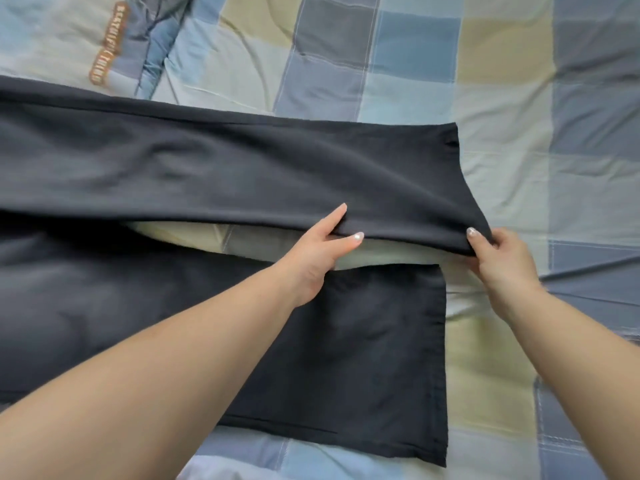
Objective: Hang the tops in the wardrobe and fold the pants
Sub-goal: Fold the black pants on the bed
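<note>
A pair of dark grey pants [214, 168] lies spread across the bed, legs pointing right. The far leg [311, 161] is lifted along its near edge. My left hand [318, 251] holds that edge, with a finger on top and the thumb on the fabric. My right hand [498, 258] pinches the same edge near the hem corner, thumb on top. The near leg [346, 358] lies flat on the bed under my left forearm. A gap of bedding shows between the two legs.
The bed is covered by a patchwork quilt [485, 81] of blue, grey, pale green and yellow squares. A rumpled fold of quilt with orange lettering [104, 43] lies at the upper left. Bare quilt stretches to the right of the hems.
</note>
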A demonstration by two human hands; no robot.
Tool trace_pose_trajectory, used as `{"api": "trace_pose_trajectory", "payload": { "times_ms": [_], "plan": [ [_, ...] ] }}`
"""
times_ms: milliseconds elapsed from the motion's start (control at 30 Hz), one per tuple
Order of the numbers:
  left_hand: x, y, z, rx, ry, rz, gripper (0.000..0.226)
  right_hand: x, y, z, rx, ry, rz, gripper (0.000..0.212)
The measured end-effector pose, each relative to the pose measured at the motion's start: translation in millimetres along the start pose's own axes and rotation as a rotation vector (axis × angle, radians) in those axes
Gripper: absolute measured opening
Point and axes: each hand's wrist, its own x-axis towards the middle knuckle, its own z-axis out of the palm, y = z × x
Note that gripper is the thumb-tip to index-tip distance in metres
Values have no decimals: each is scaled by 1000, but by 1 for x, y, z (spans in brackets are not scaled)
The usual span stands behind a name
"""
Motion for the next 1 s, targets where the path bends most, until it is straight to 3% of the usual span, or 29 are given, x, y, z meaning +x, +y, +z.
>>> {"api": "trace_pose_trajectory", "payload": {
  "times_ms": [167,200,300,433,533,600,767,900,1000],
  "plan": [
    [2,-15,3,-95,103,-10,56,3,21,-18,53,-87,109,11],
    [1,-18,3,-99,131,-12,53,9,17,-15,71,-75,103,20],
    [0,-22,0,-129,244,-24,51,24,3,-2,46,-89,55,33],
    [-4,-23,-13,-168,324,-28,57,26,-3,7,-174,-64,-87,21],
    [-17,-28,-19,15,314,10,55,-6,12,6,18,-4,32,56],
    [-33,-38,-22,154,342,24,46,-45,35,10,210,-2,156,64],
    [-100,-87,-35,185,390,-116,26,-135,76,30,149,-182,283,32],
    [-146,-122,-39,179,251,-241,30,-160,92,18,-17,-15,267,14],
    [-161,-131,-33,120,132,-305,30,-174,105,6,-121,102,309,24]
  ]
}}
